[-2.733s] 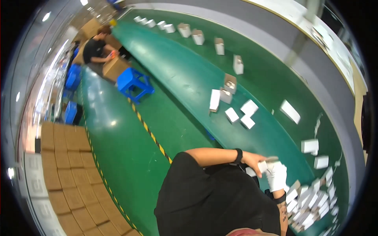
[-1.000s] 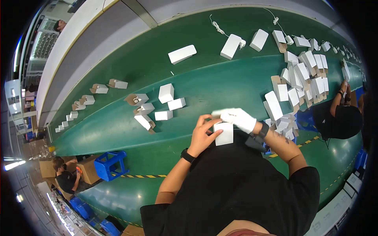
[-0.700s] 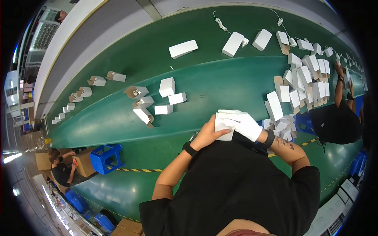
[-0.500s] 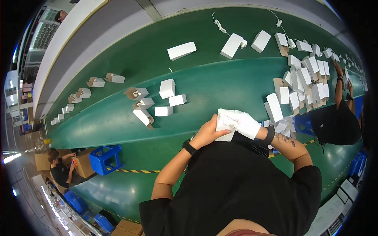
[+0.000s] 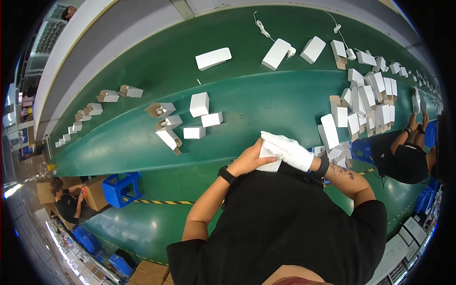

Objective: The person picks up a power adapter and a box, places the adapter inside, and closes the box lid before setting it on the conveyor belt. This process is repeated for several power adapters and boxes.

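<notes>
My bare left hand (image 5: pixel 250 160) grips a small white box (image 5: pixel 270 166) at the near edge of the green bench, close to my body. Over the top of that box lies my right hand (image 5: pixel 290 151) in a white glove, its fingers straight and flat against it. The glove covers much of the box, so I cannot tell whether its flap is closed. Ahead to the left stand a closed white box (image 5: pixel 200 104) and two smaller ones, beside several open boxes (image 5: pixel 166 122), some with white contents showing.
A heap of white boxes (image 5: pixel 363 102) covers the bench on my right, near a co-worker in black (image 5: pixel 403 159). Along the far side are more boxes and white plug adapters (image 5: pixel 291 52) with cables. A blue stool (image 5: pixel 121 190) stands left, near another person (image 5: pixel 66 202) and cartons.
My gloved fingers, bent over the box before, now lie straight along it. The co-worker on the right has drawn their arms back. The view has shifted slightly.
</notes>
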Demonstrator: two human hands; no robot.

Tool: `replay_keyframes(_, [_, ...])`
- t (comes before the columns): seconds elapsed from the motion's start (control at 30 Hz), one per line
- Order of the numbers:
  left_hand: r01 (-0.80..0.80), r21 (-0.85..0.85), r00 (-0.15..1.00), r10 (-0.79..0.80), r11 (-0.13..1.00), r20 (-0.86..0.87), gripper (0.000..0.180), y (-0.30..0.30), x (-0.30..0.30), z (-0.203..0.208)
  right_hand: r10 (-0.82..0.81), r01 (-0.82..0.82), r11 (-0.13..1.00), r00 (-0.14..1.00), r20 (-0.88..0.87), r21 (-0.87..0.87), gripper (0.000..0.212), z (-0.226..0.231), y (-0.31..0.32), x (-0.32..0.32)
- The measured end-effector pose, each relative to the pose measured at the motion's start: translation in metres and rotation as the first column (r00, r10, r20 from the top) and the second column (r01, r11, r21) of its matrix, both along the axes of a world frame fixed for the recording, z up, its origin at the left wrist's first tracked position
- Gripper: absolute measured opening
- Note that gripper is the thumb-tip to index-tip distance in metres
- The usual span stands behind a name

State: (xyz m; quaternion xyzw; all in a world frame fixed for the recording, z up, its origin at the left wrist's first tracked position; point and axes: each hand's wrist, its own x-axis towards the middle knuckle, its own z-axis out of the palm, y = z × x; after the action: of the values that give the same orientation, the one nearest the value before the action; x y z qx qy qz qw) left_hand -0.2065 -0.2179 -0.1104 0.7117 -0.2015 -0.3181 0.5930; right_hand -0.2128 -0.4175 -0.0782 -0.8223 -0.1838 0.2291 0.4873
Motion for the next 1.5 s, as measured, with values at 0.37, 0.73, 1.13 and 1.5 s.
replay_keyframes(0.37, [0.078,0.098,0.993,-0.068,0.992,-0.101,0.067,0.005,0.014,0.006,0.007,0.010,0.997,0.974,-0.226,0.073,0.049,-0.008,-0.007,0.021])
replay_keyframes(0.73, [0.075,0.061,0.994,-0.069,0.995,-0.086,0.070,0.007,0.011,0.007,-0.059,0.048,0.997,0.971,0.231,0.053,0.046,0.006,0.008,0.000])
replay_keyframes(1.13, [-0.085,0.064,0.996,0.086,0.994,-0.001,0.062,0.023,0.024,-0.005,0.061,-0.086,0.985,0.985,0.161,0.148,0.047,0.021,0.020,0.025])
replay_keyframes(1.5, [-0.781,0.232,0.577,0.528,0.580,0.624,0.053,0.195,0.281,-0.020,0.168,0.472,0.674,0.651,0.740,-0.568,0.027,-0.114,-0.098,0.233])
